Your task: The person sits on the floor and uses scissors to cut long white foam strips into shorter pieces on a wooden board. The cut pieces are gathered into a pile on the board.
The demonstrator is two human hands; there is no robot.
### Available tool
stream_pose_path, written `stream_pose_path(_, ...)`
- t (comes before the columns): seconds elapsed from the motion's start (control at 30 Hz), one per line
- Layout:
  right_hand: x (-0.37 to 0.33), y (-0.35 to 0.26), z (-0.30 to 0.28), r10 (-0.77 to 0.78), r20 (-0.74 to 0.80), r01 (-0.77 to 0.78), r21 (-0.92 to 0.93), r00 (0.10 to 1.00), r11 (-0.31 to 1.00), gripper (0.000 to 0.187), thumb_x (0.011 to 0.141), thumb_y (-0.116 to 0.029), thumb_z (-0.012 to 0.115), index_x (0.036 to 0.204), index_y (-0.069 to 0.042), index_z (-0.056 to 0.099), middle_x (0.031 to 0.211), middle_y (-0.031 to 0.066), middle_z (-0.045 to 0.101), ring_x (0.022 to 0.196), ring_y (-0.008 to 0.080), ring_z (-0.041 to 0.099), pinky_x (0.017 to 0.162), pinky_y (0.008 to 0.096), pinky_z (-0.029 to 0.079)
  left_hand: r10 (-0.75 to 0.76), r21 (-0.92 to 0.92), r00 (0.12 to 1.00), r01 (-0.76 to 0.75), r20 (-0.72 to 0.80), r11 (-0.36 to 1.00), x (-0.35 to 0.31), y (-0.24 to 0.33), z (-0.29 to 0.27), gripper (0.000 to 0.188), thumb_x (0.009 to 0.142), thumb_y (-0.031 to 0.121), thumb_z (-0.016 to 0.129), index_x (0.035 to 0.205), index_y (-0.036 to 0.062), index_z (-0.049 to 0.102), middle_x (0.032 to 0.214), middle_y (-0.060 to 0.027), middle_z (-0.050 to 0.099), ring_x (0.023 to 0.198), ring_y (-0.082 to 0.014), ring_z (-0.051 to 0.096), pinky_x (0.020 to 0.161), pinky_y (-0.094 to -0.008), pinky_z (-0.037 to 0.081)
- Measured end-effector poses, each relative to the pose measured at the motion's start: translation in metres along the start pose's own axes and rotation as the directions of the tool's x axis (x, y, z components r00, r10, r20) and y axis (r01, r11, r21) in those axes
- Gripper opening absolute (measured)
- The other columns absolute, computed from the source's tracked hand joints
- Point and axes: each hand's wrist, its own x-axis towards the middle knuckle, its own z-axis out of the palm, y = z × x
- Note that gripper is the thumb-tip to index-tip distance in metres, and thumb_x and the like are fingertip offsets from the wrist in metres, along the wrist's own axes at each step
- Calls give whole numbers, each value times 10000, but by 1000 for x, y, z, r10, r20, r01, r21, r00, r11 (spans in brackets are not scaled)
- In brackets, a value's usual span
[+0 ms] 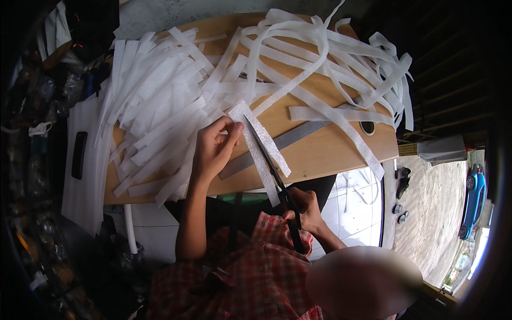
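My left hand [216, 146] pinches the upper end of a white foam strip [260, 160] between thumb and fingers. In my right hand [308, 210] are black-handled scissors [274, 173], fingers wrapped round the handles. The long blades reach up along the strip toward my left fingertips. Below the joined upper end, the foam is parted into two legs, one on each side of the blades. A pile of short white foam strips [160, 90] lies on the wooden table [314, 154] beyond my left hand.
Long curling foam strips [320, 58] cover the far right of the table. A grey metal ruler [298, 133] lies slantwise behind the scissors. At the left, a black phone [79, 154] rests on white foam sheeting [85, 197]. The table has a round hole [367, 127] near its right edge.
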Motion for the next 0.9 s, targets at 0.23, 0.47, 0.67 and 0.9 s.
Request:
stream_pose_path(0.23,4,2,-7,-24,57,26,-27,998,999,783,642,-776,716,713,-19,531,583,2,502,517,87,449,472,273,337,22,39,996,-25,85,999,7,-11,-7,235,990,169,587,841,-12,597,659,32,509,569,5,403,483,-202,301)
stream_pose_path(0.47,11,3,5,-2,3,1,50,1000,999,776,650,-770,718,681,-19,525,576,4,502,519,82,450,470,269,329,29,144,993,-45,113,989,10,4,-10,215,982,171,590,911,-29,632,644,57,488,583,-13,372,504,-229,304)
stream_pose_path(0.67,31,-1,15,-126,44,119,137,991,983,581,714,-502,835,783,3,556,573,70,391,534,156,332,478,338,320,-39,121,986,20,160,993,9,-1,-29,205,973,173,598,889,-12,628,639,59,485,563,-15,372,498,-222,300)
stream_pose_path(0.9,46,-15,24,-81,24,75,188,996,979,620,710,-580,804,748,-17,546,589,23,474,549,98,392,488,291,323,-82,-86,993,74,-82,993,5,1,-29,108,937,106,553,894,8,564,700,11,533,596,-63,467,549,-214,380)
